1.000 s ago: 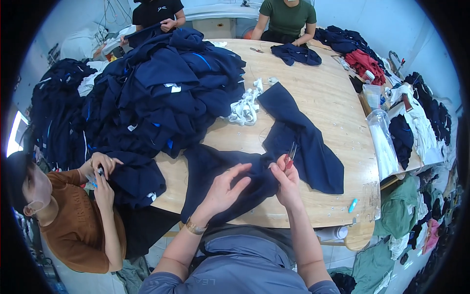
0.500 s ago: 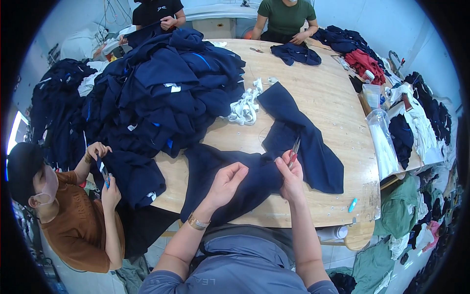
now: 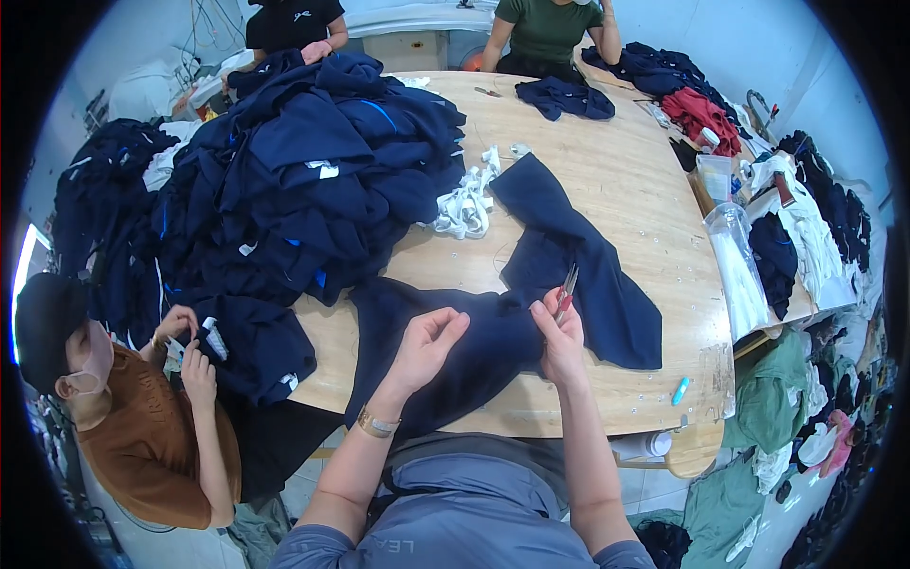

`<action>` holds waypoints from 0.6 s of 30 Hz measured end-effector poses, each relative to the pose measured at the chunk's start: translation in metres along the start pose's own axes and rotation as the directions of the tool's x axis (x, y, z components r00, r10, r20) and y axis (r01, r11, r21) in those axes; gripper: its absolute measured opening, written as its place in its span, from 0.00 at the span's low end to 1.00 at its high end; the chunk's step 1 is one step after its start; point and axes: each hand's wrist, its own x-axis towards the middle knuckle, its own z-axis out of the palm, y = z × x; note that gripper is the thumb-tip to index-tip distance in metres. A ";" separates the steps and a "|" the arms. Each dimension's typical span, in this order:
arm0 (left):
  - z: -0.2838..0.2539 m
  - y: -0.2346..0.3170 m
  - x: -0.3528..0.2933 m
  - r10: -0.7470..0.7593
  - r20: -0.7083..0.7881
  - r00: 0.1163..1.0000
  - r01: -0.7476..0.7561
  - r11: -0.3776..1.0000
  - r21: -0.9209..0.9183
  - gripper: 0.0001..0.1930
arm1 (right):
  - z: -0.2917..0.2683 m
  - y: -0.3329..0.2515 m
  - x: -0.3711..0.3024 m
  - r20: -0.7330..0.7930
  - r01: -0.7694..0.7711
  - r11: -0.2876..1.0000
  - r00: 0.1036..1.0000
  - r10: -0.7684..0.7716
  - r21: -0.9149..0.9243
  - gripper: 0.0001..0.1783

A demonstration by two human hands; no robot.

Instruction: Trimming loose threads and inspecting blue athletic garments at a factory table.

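Observation:
A dark navy garment (image 3: 531, 284) lies spread over the near part of the wooden table (image 3: 626, 180), one end hanging over the front edge. My right hand (image 3: 559, 337) grips small metal thread snips (image 3: 568, 287), their tips pointing up over the cloth. My left hand (image 3: 427, 346) hovers just above the garment's near fold, fingers curled and pinched together; whether they hold a thread or cloth I cannot tell.
A large heap of navy garments (image 3: 303, 180) fills the table's left half, with white scraps (image 3: 464, 204) beside it. A person in brown (image 3: 142, 427) handles cloth at the left. Two people sit at the far edge. Plastic bags (image 3: 744, 270) and clothes lie at right.
My left hand has lifted off the garment and curled its fingers. My right hand with the snips stays near the same spot. The person at left has lowered their hands onto the cloth.

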 end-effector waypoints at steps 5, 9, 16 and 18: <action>-0.009 -0.005 0.004 -0.008 -0.041 0.999 0.009 0.999 0.037 0.16 | -0.005 -0.004 0.004 -0.020 0.018 0.999 1.000 -0.019 -0.039 0.14; -0.011 -0.021 0.002 -0.077 0.009 0.997 0.077 0.963 -0.258 0.14 | -0.007 0.003 0.006 -0.044 0.006 0.998 0.999 -0.009 -0.061 0.14; -0.008 -0.032 -0.004 -0.191 0.054 0.980 0.185 0.775 -0.604 0.13 | -0.006 0.010 0.008 -0.050 0.010 0.995 0.999 -0.015 -0.104 0.14; -0.007 -0.029 -0.005 -0.158 0.051 0.986 0.158 0.796 -0.585 0.10 | -0.004 0.009 0.009 -0.064 0.043 0.986 0.996 -0.054 -0.162 0.15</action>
